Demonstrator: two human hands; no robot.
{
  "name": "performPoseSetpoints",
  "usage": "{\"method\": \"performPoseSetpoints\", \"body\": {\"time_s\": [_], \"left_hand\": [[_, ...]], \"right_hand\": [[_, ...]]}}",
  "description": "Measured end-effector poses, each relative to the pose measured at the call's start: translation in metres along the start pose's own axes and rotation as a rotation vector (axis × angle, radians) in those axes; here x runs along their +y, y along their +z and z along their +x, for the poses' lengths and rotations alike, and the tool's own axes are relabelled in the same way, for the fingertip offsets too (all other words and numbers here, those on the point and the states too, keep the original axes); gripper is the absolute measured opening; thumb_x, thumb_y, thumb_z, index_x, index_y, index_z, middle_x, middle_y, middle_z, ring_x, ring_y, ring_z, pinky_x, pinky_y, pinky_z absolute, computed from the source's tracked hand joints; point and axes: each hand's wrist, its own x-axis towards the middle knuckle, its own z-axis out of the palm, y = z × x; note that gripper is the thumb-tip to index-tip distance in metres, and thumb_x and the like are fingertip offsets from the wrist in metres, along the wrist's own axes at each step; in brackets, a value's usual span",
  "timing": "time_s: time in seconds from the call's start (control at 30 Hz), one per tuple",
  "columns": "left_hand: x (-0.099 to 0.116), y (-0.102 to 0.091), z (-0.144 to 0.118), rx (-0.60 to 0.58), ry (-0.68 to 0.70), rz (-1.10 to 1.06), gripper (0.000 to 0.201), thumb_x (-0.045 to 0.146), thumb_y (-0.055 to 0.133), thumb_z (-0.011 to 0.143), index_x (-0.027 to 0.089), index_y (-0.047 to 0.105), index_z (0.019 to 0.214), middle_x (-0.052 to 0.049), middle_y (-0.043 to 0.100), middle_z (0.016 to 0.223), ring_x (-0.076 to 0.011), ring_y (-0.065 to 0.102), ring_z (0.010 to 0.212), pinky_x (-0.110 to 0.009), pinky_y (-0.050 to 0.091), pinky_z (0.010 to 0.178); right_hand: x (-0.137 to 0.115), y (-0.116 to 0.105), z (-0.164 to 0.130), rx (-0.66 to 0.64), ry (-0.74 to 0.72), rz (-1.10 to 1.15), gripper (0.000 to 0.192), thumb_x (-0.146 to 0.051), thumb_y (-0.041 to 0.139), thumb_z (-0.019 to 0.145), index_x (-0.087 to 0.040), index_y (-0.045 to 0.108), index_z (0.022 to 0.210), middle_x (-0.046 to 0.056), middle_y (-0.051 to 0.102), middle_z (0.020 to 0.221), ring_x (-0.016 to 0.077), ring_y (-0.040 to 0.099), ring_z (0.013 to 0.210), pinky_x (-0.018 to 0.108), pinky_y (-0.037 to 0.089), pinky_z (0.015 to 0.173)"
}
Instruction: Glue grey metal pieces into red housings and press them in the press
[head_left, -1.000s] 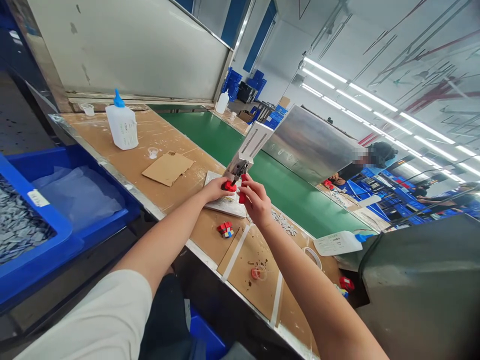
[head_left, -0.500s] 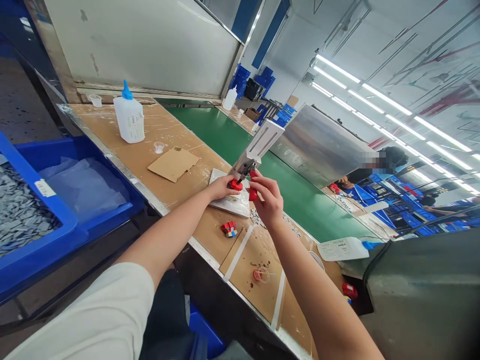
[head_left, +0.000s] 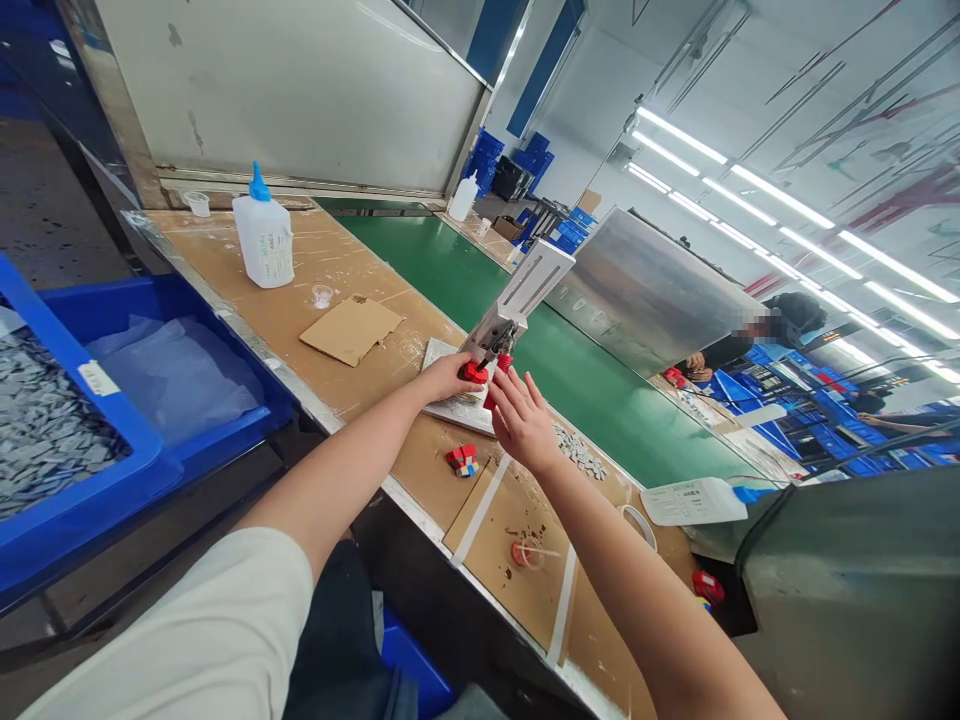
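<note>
Right hand [head_left: 520, 420] has let go, fingers now spread; left hand [head_left: 447, 377] still pinches the small red plastic piece [head_left: 474, 373] under the metal press [head_left: 517, 301].

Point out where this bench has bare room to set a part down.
Bare bench lies between the glue bottle and the cardboard scrap. Crowded: around the press, where left hand and right hand work, with the small cube and grey chips.

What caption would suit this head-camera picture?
Left hand holds a red piece under a small metal press; right hand alongside.
</note>
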Motion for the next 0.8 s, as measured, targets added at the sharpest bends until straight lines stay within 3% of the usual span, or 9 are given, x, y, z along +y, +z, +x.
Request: {"method": "performPoseSetpoints", "body": {"time_s": [0.17, 0.33, 0.4, 0.47, 0.57, 0.67, 0.73, 0.8], "left_hand": [[0.006, -0.007, -0.006, -0.05, 0.02, 0.065, 0.054, 0.037, 0.083, 0.072, 0.017, 0.068, 0.119, -0.008, 0.077, 0.108, -0.0263, 0.07, 0.1, -0.04, 0.055, 0.096], [0.015, -0.016, -0.018, -0.13, 0.049, 0.154, 0.094, 0.033, 0.096, 0.056, 0.023, 0.057, 0.14, -0.011, 0.073, 0.127, -0.031, 0.069, 0.116, -0.041, 0.053, 0.105], [0.017, -0.017, -0.019, -0.131, 0.047, 0.17, 0.095, 0.031, 0.095, 0.057, 0.024, 0.055, 0.143, -0.011, 0.072, 0.13, -0.0318, 0.069, 0.119, -0.041, 0.052, 0.108], [0.019, -0.017, -0.019, -0.129, 0.032, 0.203, 0.09, 0.029, 0.092, 0.062, 0.023, 0.054, 0.143, -0.011, 0.074, 0.127, -0.0317, 0.07, 0.119, -0.041, 0.052, 0.108], [0.019, -0.015, -0.018, -0.121, 0.012, 0.276, 0.087, 0.032, 0.09, 0.067, 0.023, 0.053, 0.144, -0.01, 0.075, 0.125, -0.0316, 0.071, 0.116, -0.04, 0.053, 0.105], [0.019, -0.015, -0.018, -0.114, 0.013, 0.331, 0.087, 0.035, 0.089, 0.069, 0.023, 0.051, 0.146, -0.011, 0.075, 0.126, -0.032, 0.071, 0.118, -0.041, 0.054, 0.105], [0.018, -0.016, -0.017, -0.121, 0.014, 0.34, 0.088, 0.036, 0.088, 0.07, 0.023, 0.048, 0.148, -0.012, 0.074, 0.129, -0.0323, 0.07, 0.12, -0.042, 0.053, 0.107], [0.019, -0.016, -0.016, -0.13, 0.018, 0.321, 0.091, 0.036, 0.088, 0.07, 0.022, 0.046, 0.15, -0.013, 0.073, 0.131, -0.0325, 0.07, 0.121, -0.044, 0.053, 0.108]], "right_hand": [[0.003, 0.012, 0.0, -0.121, 0.011, -0.105, 0.078, -0.006, 0.046, 0.095, -0.024, 0.028, 0.169, 0.011, 0.037, 0.171, 0.0321, 0.025, 0.163, 0.067, 0.024, 0.132], [-0.001, -0.008, 0.003, -0.27, -0.006, -0.101, 0.089, 0.0, 0.046, 0.089, -0.025, 0.023, 0.171, 0.008, 0.029, 0.175, 0.0328, 0.018, 0.165, 0.066, 0.017, 0.134], [-0.009, -0.023, 0.001, -0.226, 0.024, -0.028, 0.082, -0.005, 0.047, 0.093, -0.026, 0.026, 0.17, 0.011, 0.032, 0.174, 0.0319, 0.028, 0.163, 0.063, 0.024, 0.132], [-0.022, -0.034, -0.001, -0.217, 0.033, 0.103, 0.066, -0.02, 0.053, 0.101, -0.024, 0.037, 0.165, 0.016, 0.042, 0.167, 0.0319, 0.046, 0.152, 0.057, 0.04, 0.124], [-0.043, -0.036, 0.0, -0.436, -0.049, 0.321, 0.056, -0.047, 0.066, 0.1, -0.022, 0.055, 0.149, 0.017, 0.063, 0.143, 0.0283, 0.068, 0.123, 0.041, 0.058, 0.099], [-0.05, -0.03, 0.001, -0.618, -0.104, 0.385, 0.049, -0.049, 0.067, 0.099, -0.02, 0.062, 0.138, 0.013, 0.07, 0.121, 0.0232, 0.071, 0.101, 0.032, 0.058, 0.082], [-0.038, -0.029, -0.007, -0.621, -0.069, 0.388, 0.045, -0.048, 0.067, 0.099, -0.02, 0.064, 0.134, 0.011, 0.071, 0.114, 0.0209, 0.07, 0.094, 0.03, 0.055, 0.078], [-0.01, -0.032, -0.023, -0.584, 0.057, 0.387, 0.047, -0.051, 0.071, 0.096, -0.02, 0.065, 0.131, 0.01, 0.071, 0.113, 0.0197, 0.069, 0.091, 0.029, 0.054, 0.078]]}}
